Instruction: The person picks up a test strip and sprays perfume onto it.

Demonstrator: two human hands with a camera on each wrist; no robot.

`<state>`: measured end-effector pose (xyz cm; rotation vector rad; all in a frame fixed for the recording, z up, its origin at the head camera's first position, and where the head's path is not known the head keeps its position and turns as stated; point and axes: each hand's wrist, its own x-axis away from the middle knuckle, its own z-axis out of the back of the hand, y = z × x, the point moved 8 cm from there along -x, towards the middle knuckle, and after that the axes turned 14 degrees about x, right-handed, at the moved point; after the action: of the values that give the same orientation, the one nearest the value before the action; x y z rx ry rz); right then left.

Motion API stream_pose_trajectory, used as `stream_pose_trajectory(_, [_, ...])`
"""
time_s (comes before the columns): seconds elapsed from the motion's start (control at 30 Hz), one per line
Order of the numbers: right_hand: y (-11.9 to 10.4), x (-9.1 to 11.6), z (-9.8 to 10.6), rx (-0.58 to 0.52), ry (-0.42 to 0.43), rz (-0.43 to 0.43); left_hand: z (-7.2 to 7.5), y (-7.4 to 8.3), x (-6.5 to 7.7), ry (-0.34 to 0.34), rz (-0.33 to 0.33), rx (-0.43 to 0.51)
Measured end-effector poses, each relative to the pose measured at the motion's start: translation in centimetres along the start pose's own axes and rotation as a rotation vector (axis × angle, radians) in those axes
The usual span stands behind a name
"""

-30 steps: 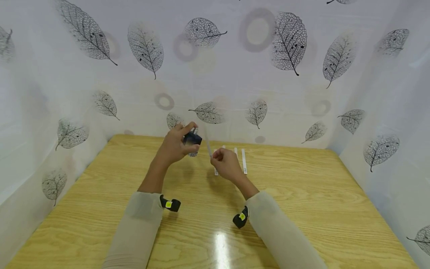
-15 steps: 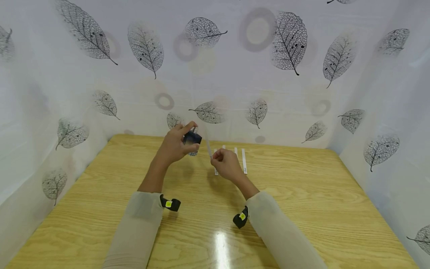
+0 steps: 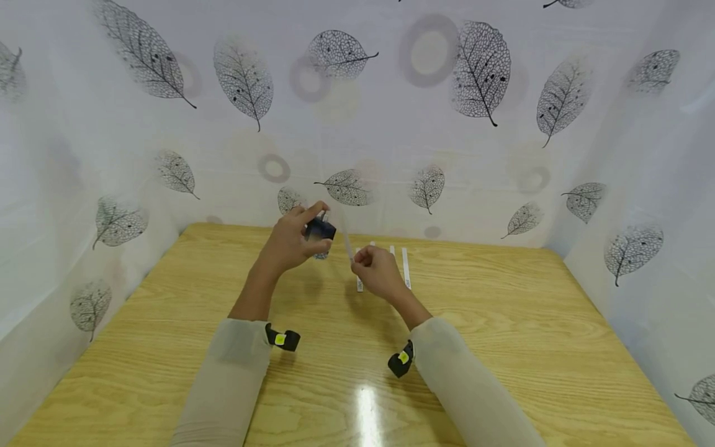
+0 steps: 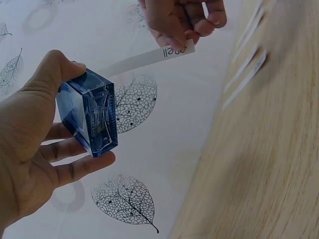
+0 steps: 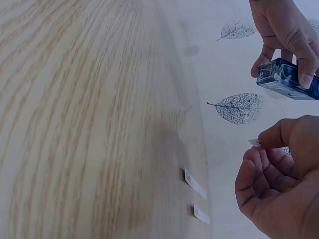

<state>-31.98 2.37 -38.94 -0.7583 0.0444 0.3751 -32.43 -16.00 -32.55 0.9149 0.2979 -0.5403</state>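
My left hand (image 3: 286, 245) holds up a blue glass perfume bottle (image 4: 92, 112), tilted above the table. In the head view one finger reaches over the bottle's top end and the thumb lies along its lower side. My right hand (image 3: 381, 273) pinches the printed end of a white paper test strip (image 4: 137, 61) between thumb and fingers. The strip slants up from those fingers toward the bottle; in the left wrist view its far end passes behind the bottle. Only the small end of the strip (image 5: 255, 143) shows in the right wrist view.
Several more white paper strips (image 3: 406, 268) lie side by side on the wooden table (image 3: 491, 323), beyond and to the right of my right hand. A pale leaf-patterned sheet (image 3: 380, 136) hangs behind the table's far edge and along its sides.
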Motion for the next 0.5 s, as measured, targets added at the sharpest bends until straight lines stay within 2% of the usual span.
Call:
stream_pose_trajectory(0.17, [0.2, -0.3, -0.5, -0.023, -0.008, -0.019, 0.0, 0.0, 0.0, -0.009, 0.003, 0.011])
stream_pose_trajectory(0.5, [1.3, -0.8, -2.2, -0.1, -0.07, -0.126, 0.0, 0.2, 0.0, -0.017, -0.01, 0.049])
